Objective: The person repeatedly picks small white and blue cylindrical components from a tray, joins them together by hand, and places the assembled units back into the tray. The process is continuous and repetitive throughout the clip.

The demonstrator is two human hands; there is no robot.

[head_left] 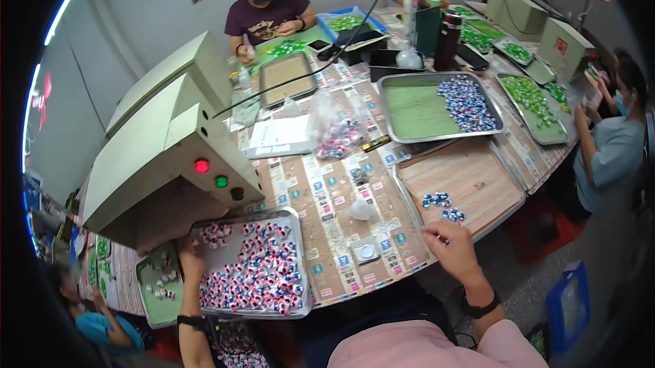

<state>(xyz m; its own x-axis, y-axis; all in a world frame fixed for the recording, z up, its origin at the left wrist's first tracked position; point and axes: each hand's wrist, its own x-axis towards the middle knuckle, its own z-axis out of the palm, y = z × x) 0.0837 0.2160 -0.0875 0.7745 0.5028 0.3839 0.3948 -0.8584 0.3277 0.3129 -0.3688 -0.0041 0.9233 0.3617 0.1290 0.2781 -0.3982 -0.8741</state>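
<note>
My left hand (191,259) is at the left edge of a metal tray (305,269), between it and a smaller green-lined tray (147,301). Its fingers are blurred, so what they hold, if anything, is unclear. Many small pink, white and blue pieces (256,271) cover most of the metal tray. Over the near left corner of a wood-coloured tray (471,187), my right hand (452,250) has its fingers pinched together. Whatever may be between those fingertips is too small to name. Just beyond them lie small blue-and-white pieces (437,199) in two loose groups.
A beige machine (170,143) with red and green buttons stands behind the metal tray. A small white dish (366,252) and a plastic bag of pieces (334,129) rest on the patterned table cover. Another tray (416,105) holds blue pieces. Several people work around the tables.
</note>
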